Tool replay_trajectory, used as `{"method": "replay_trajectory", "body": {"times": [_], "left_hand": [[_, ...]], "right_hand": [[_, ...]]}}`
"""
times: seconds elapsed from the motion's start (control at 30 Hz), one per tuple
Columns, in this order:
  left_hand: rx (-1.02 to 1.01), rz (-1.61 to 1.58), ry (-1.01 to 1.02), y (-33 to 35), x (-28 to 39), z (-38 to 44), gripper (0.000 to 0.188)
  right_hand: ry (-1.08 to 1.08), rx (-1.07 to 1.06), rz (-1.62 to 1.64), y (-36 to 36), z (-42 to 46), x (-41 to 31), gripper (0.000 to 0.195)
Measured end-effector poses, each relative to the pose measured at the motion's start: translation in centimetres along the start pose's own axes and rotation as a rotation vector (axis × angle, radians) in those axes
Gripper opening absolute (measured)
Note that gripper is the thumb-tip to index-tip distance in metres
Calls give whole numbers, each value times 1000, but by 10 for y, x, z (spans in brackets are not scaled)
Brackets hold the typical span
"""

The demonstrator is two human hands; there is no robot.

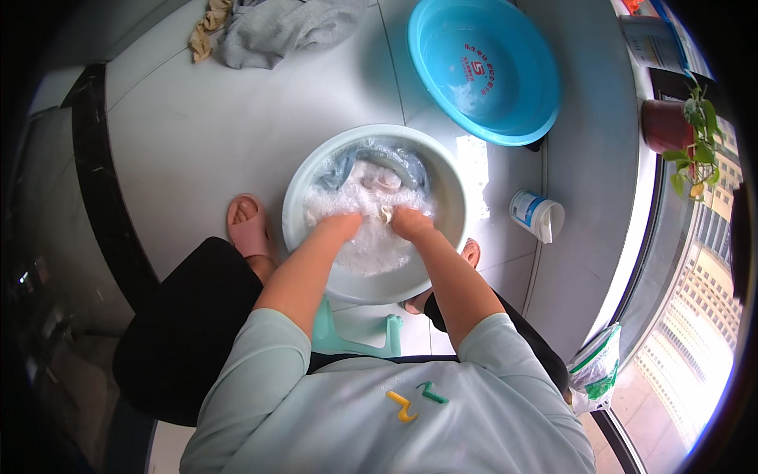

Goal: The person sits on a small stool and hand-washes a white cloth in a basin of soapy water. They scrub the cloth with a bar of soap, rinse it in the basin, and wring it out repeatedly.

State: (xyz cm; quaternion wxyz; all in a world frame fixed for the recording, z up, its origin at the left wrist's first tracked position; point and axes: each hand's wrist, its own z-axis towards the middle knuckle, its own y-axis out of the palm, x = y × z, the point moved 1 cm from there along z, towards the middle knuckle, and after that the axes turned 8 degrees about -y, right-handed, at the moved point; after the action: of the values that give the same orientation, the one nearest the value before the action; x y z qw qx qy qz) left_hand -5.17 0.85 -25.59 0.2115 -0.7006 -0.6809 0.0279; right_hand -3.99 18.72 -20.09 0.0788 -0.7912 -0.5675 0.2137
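A pale round plastic basin [379, 290] stands on the tiled floor between my feet, holding foamy water. Both hands are partly sunk in the suds, my left hand [345, 226] at the left and my right hand [410, 223] at the right. Between them a bit of cream cloth [386, 214] shows, nearest my right hand. Foam and water hide my fingers, so their grip cannot be made out. Beyond the hands lie a whitish wet cloth [379, 178] and a blue-grey wet cloth [398, 163], partly under water.
A blue plastic basin [521, 77] is at the upper right. Grey cloth [278, 29] and a tan cloth [202, 41] lie on the floor. A white tub [536, 214] lies by the wall ledge, below a potted plant [666, 125]. A mint-green stool [355, 348] is beneath me.
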Motion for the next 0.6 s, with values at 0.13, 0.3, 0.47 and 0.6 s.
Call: {"method": "replay_trajectory", "body": {"times": [0.13,0.3,0.47,0.6], "left_hand": [[-15,136,44,-74,28,-56,57],[565,-271,598,-74,37,-111,99],[552,-533,945,-46,58,-130,102],[650,-555,1039,-56,52,-168,89]], "right_hand": [[6,241,30,-21,-17,-12,40],[-283,759,610,-9,-76,-22,39],[-524,865,1186,-39,-199,-77,23],[-700,956,1139,-44,-272,-110,20]]}}
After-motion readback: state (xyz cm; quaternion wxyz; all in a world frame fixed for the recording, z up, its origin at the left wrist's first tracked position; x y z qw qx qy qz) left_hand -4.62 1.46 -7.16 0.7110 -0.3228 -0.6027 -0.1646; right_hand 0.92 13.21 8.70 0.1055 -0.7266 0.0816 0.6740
